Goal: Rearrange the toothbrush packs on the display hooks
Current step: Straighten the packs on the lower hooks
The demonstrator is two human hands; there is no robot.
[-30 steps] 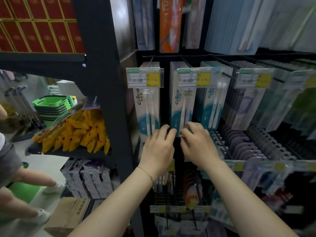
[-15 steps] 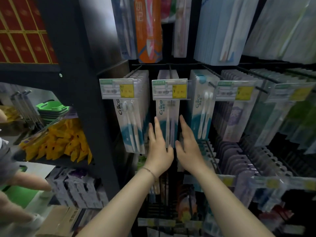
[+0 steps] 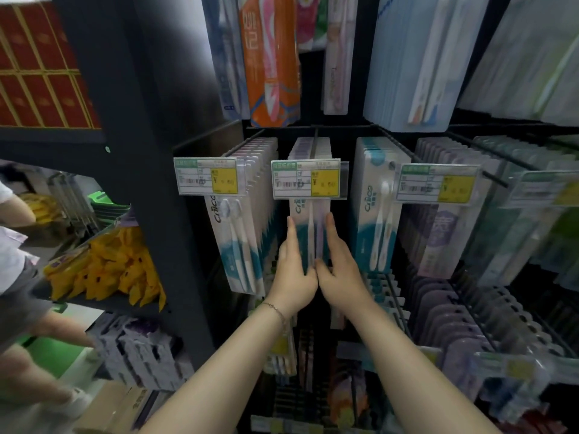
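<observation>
A row of white-and-teal toothbrush packs (image 3: 308, 223) hangs on the middle display hook (image 3: 315, 136), behind a price tag (image 3: 305, 180). My left hand (image 3: 293, 270) presses flat against the row's left side and my right hand (image 3: 340, 270) against its right side, fingers straight and pointing up, thumbs meeting under the front pack. The row is squeezed between both palms. Similar packs hang on the left hook (image 3: 241, 233) and the right hook (image 3: 376, 220).
A black shelf post (image 3: 147, 183) stands just left of the hooks. Purple packs (image 3: 438, 233) and more hooks fill the right side, with lower rows (image 3: 454, 324) beneath. Orange and blue packs (image 3: 269, 57) hang above. Another person's arm (image 3: 47, 327) is at lower left.
Both hands rose from the bottom edge of the middle packs and flattened along the row's two sides. The camera view moved closer and tilted up.
</observation>
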